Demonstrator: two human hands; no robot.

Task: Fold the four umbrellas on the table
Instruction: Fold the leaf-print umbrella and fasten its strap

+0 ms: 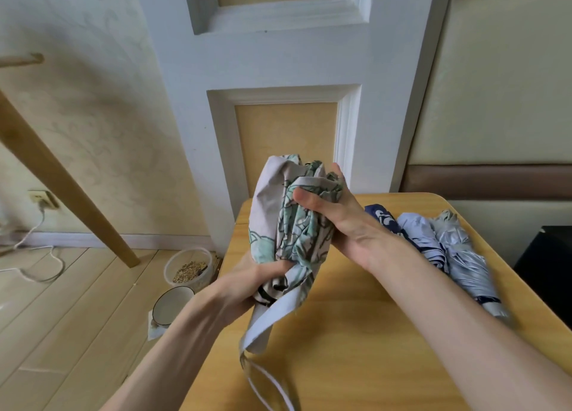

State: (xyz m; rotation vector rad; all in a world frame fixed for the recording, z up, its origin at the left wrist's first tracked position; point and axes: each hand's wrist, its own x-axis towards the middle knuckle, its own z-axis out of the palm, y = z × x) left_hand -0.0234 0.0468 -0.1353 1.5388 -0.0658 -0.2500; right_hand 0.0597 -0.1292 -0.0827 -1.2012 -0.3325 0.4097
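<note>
While gripped, one umbrella (292, 231); three umbrellas (381, 219) (421, 238) (464, 263).

Both hands grip a floral umbrella (291, 224) above the tabletop (371, 333). The right hand (334, 215) clasps its top, the left hand (247, 283) its base. Three folded umbrellas (445, 249) lie beside.

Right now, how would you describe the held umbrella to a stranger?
Find the wooden table. Over its left side, the left hand and right hand grip one umbrella. Only it has a green leaf print; the three other umbrellas lying to its right are blue or silver.
</note>
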